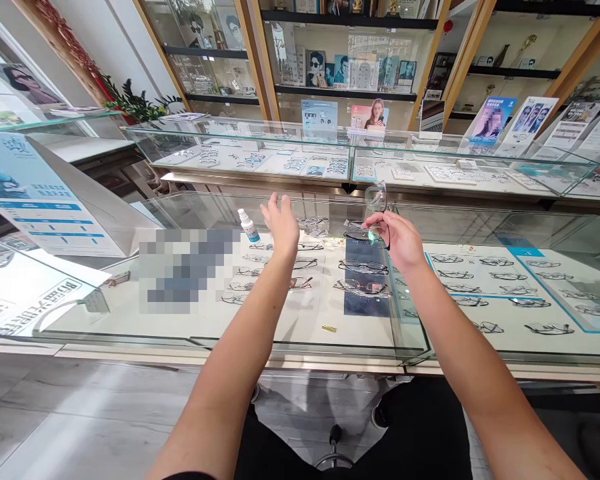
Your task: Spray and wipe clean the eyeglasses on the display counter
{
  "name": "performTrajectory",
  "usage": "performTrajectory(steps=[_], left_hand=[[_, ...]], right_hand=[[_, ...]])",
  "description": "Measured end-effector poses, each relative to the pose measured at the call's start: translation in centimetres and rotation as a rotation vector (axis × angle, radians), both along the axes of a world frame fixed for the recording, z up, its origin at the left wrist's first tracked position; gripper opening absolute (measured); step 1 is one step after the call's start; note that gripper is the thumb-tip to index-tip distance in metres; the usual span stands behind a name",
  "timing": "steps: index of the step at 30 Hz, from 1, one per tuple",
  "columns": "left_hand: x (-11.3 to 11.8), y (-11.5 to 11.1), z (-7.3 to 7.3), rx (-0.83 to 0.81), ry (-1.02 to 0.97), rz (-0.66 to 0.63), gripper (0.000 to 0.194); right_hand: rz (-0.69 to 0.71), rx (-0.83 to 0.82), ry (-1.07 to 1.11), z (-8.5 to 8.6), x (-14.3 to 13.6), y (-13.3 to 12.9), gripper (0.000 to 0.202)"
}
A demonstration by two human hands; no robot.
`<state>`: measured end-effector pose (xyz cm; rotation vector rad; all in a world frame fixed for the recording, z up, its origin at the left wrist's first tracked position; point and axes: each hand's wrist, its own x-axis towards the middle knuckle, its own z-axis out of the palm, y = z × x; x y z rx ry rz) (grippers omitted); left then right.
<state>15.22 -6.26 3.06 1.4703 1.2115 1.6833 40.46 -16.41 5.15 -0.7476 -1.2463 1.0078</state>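
The right hand (pixel 400 240) holds a pair of glasses (pixel 377 198) pinched between thumb and fingers, up above the glass counter (pixel 410 343) and to the right of the white bottle (pixel 249 227). The glasses are turned on end, one lens above the fingers and the other below. The rim looks thin and dark; the lenses are clear and rounded, the upper one catching pale light, the lower one showing a green glint. A thin dark side arm seems to run down beside the lower lens. Finer detail is too small to tell.

The left hand (pixel 281 223) is just to the right of the bottle, fingers raised and loosely apart, with nothing seen in its grasp.

The bottle is small, with a white cap and a blue label, and leans slightly. Nearer than the bottle, more glasses lie in rows; to its right is a dark blue mat (pixel 363 307) with other pairs on it. A small gold piece (pixel 329 328) lies nearer and to the right of the bottle. To the bottle's left stands a large folded sign (pixel 45 200), and beyond the bottle runs another display case (pixel 260 175).
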Motion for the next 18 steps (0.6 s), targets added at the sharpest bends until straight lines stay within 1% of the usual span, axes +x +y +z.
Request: performTrajectory(steps=[2, 3, 4, 6, 8, 10, 12, 15, 18], left_hand=[[0.9, -1.5, 0.4, 0.023, 0.034, 0.113, 0.068], [1.4, -2.4, 0.8, 0.101, 0.122, 0.155, 0.072], [1.9, -3.3, 1.1, 0.209, 0.23, 0.146, 0.077], [2.9, -4.8, 1.8, 0.399, 0.375, 0.054, 0.094], [3.6, -5.9, 2.2, 0.5, 0.46, -0.054, 0.103], [4.1, -6.4, 2.3, 0.539, 0.515, -0.121, 0.099], [4.4, -6.7, 2.1, 0.564, 0.566, -0.15, 0.091], [4.6, -6.7, 1.8, 0.583, 0.626, -0.163, 0.081], [4.6, -6.6, 1.7, 0.552, 0.641, -0.152, 0.075]], right_hand=[[0.062, -0.005, -0.033, 0.1, 0.2, -0.1, 0.027], [0.093, -0.015, -0.051, 0.2, 0.3, -0.1, 0.028], [0.122, -0.024, -0.069, 0.3, 0.5, 0.0, 0.029], [0.162, -0.036, -0.105, 0.4, 0.8, 0.0, 0.03], [0.197, -0.043, -0.146, 0.6, 1.1, 0.0, 0.031], [0.245, -0.062, -0.197, 0.8, 1.4, 0.0, 0.033], [0.298, -0.089, -0.24, 1.1, 1.6, -0.1, 0.034], [0.346, -0.108, -0.283, 1.4, 1.9, -0.2, 0.033], [0.354, -0.103, -0.31, 1.5, 2.2, -0.3, 0.033]])
